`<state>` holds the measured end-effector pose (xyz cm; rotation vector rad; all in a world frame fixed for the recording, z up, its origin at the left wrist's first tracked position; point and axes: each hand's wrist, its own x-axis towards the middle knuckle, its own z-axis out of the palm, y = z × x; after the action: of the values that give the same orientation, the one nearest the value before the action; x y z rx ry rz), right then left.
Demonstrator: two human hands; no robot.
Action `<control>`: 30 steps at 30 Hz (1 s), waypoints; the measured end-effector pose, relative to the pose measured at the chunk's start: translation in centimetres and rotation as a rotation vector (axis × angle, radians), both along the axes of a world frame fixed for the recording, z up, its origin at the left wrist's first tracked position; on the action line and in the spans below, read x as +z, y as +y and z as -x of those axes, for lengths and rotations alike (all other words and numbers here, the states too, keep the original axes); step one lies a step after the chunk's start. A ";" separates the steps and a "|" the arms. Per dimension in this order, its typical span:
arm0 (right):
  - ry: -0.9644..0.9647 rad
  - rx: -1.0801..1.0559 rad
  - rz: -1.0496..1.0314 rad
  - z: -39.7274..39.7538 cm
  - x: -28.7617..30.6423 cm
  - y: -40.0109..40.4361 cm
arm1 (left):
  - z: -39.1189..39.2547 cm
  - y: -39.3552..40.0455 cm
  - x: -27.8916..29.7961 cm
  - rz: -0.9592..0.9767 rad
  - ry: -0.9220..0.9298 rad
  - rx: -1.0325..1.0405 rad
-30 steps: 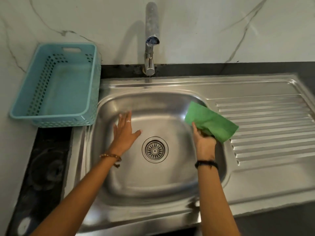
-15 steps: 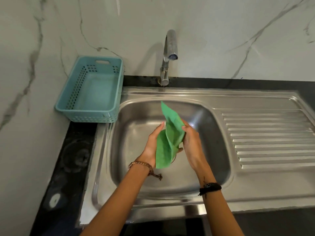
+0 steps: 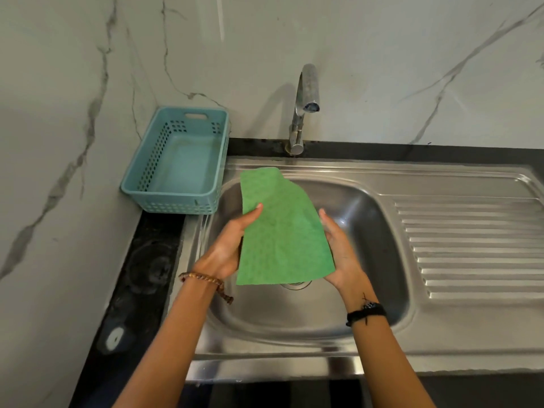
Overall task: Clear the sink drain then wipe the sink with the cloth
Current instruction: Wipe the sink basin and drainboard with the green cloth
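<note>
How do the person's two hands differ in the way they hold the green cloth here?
The left hand grips the cloth's left edge with the thumb lying on top of it; the right hand supports the right edge, its thumb along the edge. The left wrist wears a brown beaded bracelet, the right a black band. Both hold the cloth spread flat above the sink.

Soft even light, sink (image 3: 368, 219) glare, wide-angle bending at edges.

Green cloth (image 3: 282, 231), pale blue perforated basket (image 3: 179, 163), grey-veined white marble wall (image 3: 382, 54).
</note>
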<state>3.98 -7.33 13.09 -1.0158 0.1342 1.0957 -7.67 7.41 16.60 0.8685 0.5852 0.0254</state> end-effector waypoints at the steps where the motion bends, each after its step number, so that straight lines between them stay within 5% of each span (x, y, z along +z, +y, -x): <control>1: -0.029 0.024 0.003 -0.2 -0.2 -0.1 | 0.3 0.4 0.0 0.004 0.001 0.010; 13: -0.574 0.276 0.212 -3.8 1.1 -1.6 | -0.1 1.8 0.0 -0.272 0.141 0.016; 17: -0.631 0.290 0.234 -4.3 1.0 -1.9 | -0.8 1.2 0.2 -0.353 0.168 0.045; 23: -0.616 0.051 -0.026 -5.5 2.8 -2.1 | -1.0 1.7 2.3 -0.559 -0.226 0.134; 30: -0.466 0.047 0.096 -5.1 1.3 -1.6 | -1.5 1.3 1.1 -0.602 -0.076 0.163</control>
<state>9.13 -8.91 14.36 -1.3405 -0.2159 0.8750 -6.20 8.70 17.73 1.3936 0.5833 0.3974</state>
